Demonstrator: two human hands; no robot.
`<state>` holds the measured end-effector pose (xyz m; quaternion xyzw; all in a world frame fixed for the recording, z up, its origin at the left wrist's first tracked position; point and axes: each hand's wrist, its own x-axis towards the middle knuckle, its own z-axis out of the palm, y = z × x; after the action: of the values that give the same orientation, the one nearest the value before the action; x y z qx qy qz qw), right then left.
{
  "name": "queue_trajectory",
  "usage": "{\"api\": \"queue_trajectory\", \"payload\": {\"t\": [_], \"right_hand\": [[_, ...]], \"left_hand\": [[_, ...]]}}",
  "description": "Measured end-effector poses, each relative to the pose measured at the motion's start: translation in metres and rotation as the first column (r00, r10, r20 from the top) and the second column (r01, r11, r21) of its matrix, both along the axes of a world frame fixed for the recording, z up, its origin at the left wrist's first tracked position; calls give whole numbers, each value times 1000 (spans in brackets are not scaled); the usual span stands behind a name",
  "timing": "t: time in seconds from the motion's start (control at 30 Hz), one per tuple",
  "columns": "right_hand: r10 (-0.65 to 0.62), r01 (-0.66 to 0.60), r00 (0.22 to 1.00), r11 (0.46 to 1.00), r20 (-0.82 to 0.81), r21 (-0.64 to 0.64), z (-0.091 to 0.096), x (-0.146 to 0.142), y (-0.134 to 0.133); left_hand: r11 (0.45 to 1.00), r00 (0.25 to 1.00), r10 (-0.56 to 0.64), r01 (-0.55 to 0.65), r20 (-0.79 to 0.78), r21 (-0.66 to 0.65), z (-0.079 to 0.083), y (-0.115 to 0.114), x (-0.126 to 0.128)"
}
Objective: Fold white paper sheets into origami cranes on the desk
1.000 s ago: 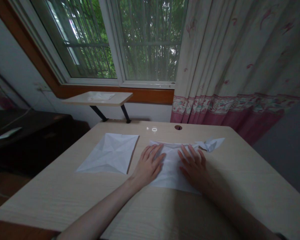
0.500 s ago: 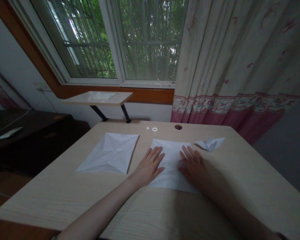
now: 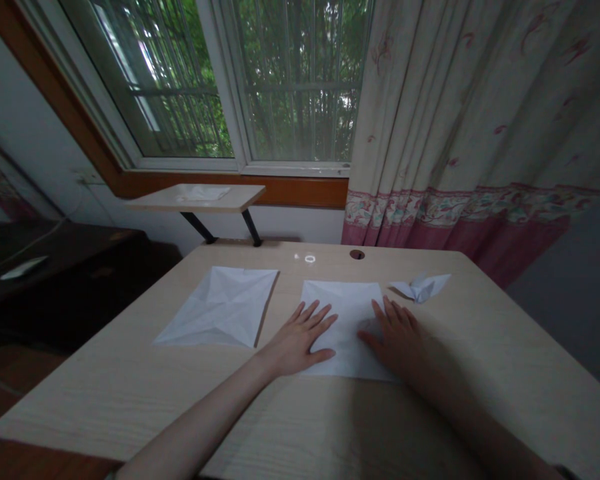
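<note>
A white sheet of paper (image 3: pixel 347 300) lies flat on the table in front of me. My left hand (image 3: pixel 303 337) rests on its left side, palm down with the fingers spread. On the sheet's right side lies my right hand (image 3: pixel 397 340), its fingers also stretched out and apart. Just beyond the right hand sits a folded white paper figure (image 3: pixel 420 289) with two wing-like points. A second white sheet (image 3: pixel 225 307), marked with crossing creases, lies to the left of my left hand, untouched.
The pale wooden table (image 3: pixel 130 393) has a round cable hole (image 3: pixel 357 255) near its back edge. A small raised shelf (image 3: pixel 160 199) at the back left carries a flat whitish item. Behind are a window and a patterned curtain (image 3: pixel 430 133). A dark surface (image 3: pixel 80 247) stands at left.
My left hand has slid slightly right and nearer to me on the sheet, its fingers spreading. My right hand has shifted a little right toward the sheet's edge. The other papers stay put.
</note>
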<state>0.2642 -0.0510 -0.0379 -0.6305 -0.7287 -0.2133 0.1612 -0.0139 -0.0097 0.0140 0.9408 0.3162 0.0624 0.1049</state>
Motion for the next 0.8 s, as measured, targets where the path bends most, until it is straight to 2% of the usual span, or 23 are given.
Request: {"api": "queue_trajectory", "payload": {"t": [0.17,0.33,0.47,0.57,0.67,0.8], "right_hand": [[-45,45,999,998,12,-40,6,1,-1],[-47,47,999,998,-4,-36,16,4,1],[-29,28,999,999,-40,-24,16,8,3],[-11,9,990,1000,-141,-18,16,11,5],[39,-46,950,999,-309,-14,21,12,7],[83,-130,791,991,-607,-34,33,10,7]], "left_hand": [[1000,1000,-5,5,4,14,-1,0,-1],[999,1000,-10,10,5,49,-3,0,-2],[997,999,-16,13,30,78,-6,0,-3],[996,999,-16,12,45,88,-6,-1,-3],[996,1000,-6,4,25,84,-4,-1,-2],[998,1000,3,-2,-22,65,0,-2,-1]]}}
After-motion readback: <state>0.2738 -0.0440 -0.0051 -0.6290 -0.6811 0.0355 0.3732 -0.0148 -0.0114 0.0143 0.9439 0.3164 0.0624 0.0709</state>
